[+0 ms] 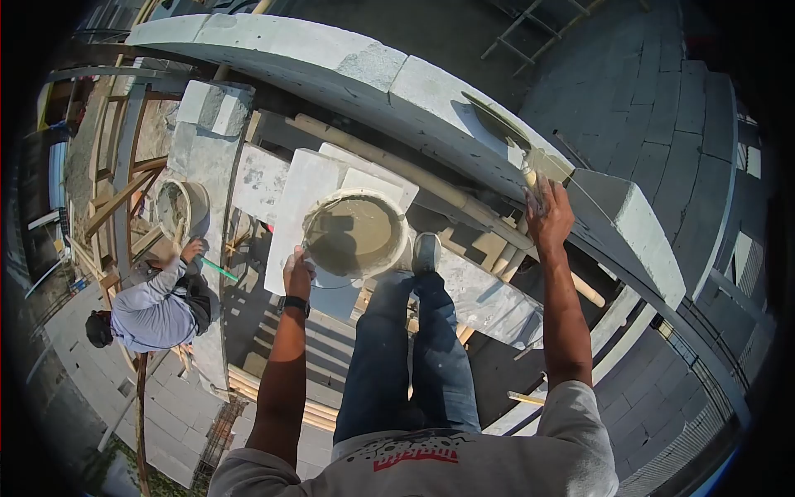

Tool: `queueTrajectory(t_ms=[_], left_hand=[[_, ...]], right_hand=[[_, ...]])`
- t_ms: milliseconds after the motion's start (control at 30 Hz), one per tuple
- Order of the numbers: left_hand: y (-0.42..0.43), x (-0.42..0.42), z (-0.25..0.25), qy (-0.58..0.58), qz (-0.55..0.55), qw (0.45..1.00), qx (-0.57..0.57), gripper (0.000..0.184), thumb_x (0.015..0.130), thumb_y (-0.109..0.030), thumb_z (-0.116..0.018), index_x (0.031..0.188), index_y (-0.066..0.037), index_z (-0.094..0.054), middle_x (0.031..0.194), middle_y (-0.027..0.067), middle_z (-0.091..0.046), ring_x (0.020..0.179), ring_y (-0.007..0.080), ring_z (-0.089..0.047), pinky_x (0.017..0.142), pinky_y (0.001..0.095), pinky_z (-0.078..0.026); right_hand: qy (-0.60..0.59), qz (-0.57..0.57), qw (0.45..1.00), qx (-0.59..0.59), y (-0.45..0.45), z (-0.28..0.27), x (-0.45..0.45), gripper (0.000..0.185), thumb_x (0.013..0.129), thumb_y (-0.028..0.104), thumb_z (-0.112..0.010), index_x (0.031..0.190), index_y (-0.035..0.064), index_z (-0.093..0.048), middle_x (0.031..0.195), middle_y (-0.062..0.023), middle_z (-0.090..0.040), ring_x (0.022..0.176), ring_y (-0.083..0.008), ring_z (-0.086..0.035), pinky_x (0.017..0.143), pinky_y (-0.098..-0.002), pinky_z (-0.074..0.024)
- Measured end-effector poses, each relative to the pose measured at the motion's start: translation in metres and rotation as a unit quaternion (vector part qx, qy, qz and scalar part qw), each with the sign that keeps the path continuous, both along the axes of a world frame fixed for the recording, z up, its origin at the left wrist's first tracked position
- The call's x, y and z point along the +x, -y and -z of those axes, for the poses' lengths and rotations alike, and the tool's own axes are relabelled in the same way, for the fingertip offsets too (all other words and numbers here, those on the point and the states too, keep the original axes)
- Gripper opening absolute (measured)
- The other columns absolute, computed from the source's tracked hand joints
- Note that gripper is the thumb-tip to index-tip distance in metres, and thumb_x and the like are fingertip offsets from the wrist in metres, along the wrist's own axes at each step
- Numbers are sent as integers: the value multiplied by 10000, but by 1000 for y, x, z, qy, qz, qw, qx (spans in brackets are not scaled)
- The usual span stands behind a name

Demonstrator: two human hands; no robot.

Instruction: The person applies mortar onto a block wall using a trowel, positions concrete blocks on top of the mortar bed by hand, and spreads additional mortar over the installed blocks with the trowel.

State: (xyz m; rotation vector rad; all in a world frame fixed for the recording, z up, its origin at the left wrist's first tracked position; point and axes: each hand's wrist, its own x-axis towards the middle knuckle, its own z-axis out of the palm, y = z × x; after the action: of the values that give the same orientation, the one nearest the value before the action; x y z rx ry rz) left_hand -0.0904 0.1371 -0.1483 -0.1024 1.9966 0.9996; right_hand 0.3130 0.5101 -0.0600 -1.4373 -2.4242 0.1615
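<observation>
My right hand [550,211] is closed around the handle of a trowel [495,120], whose blade lies over the top of the pale block wall [356,60]. Wet grey mortar [548,164] sits on the wall top beside the handle, next to a block with a raised end [633,215]. My left hand [299,273] grips the near-left rim of a round bucket [403,222], fingers curled at its edge. Smooth wet mortar [356,236] lies inside it, partly in shadow. Under the bucket are pale blocks or boards [290,195].
I stand high on a plank [489,298] with gaps and bamboo poles [414,178] around it. To the left, a person [157,306] in a cap works by another bucket [175,207]. A ladder [538,33] stands beyond the wall, above a lower floor.
</observation>
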Motion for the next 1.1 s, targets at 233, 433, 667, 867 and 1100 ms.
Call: queueTrajectory(t_ms=[233,433,667,867,1100], left_hand=[[10,20,20,-85,-61,993,-54,640,1001,-594,-460,1217,-4,-581,1018,111,-643,846,194,-626,708,324,-470],[11,3,52,-240,19,968,-74,440,1050,-356,-490,1088,57,-633,1043,179,-654,968,282,-606,947,369,-448],[17,-39,121,80,-165,982,-53,513,997,-502,-531,1211,-50,-645,1028,71,-672,936,194,-625,807,357,-485],[36,-13,135,-12,-53,999,5,489,971,-525,-579,1207,-102,-648,1020,-1,-643,839,128,-574,783,302,-468],[30,15,126,-135,23,989,48,375,1005,-453,-546,1030,-102,-675,868,-15,-572,765,112,-540,697,298,-460]], right_hand=[[-30,-69,997,-27,-16,-1,-91,478,766,149,-802,1222,80,-678,982,-115,-624,888,-301,-623,742,-407,-533],[-93,-54,990,-91,24,-16,-118,406,835,162,-774,1206,28,-676,967,-148,-628,850,-353,-642,733,-417,-538],[27,-122,949,-289,151,20,-88,452,861,304,-746,1212,28,-676,1086,-234,-650,907,-438,-675,810,-473,-553],[214,-159,869,-417,180,107,-173,367,820,332,-736,1041,42,-705,1093,-244,-682,965,-424,-680,855,-490,-553],[161,-94,855,-484,176,142,-138,485,810,424,-733,1001,-20,-708,964,-232,-718,939,-396,-692,862,-457,-545]])
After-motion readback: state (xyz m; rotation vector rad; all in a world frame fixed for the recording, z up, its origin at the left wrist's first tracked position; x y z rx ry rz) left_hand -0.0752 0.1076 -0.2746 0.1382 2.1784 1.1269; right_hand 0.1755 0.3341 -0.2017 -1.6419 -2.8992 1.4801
